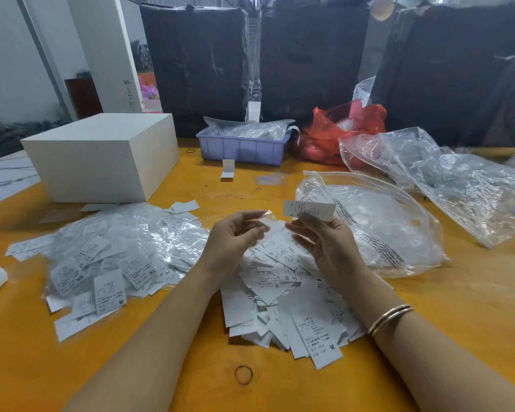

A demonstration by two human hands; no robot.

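Note:
My right hand (324,245) pinches a white printed size label (309,209) and holds it up above the table. My left hand (235,233) has its fingers curled round a small clear plastic sleeve (260,215), close to the label. Under both hands lies a loose pile of white labels (286,298) marked S, XS, M. To the left spreads a heap of labels in clear sleeves (116,257).
The orange table (428,307) also carries a white box (101,159), a lilac plastic bin (241,148), a red bag (339,129), and clear bags (384,221) on the right. A rubber band (243,375) lies near the front. Dark bales stand behind.

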